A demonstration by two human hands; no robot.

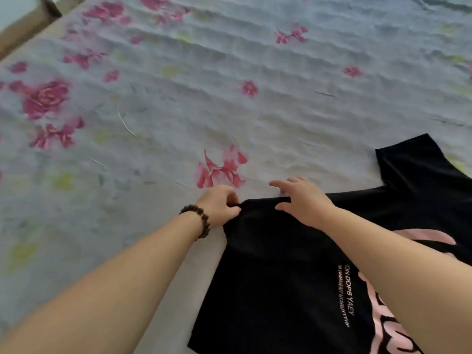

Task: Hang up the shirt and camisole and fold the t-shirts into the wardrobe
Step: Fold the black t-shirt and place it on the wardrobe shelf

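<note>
A black t-shirt (pixel 275 272) lies spread flat on the bed, at the lower right of the view. It carries a pink graphic and lines of small white lettering on its right part, and one short sleeve sticks out toward the far right. Its near-left corner edge is bunched up slightly.

a wrinkled pale floral bedsheet (pixel 178 103) covers the bed, with a wooden frame (pixel 24 29) at top left.
</note>
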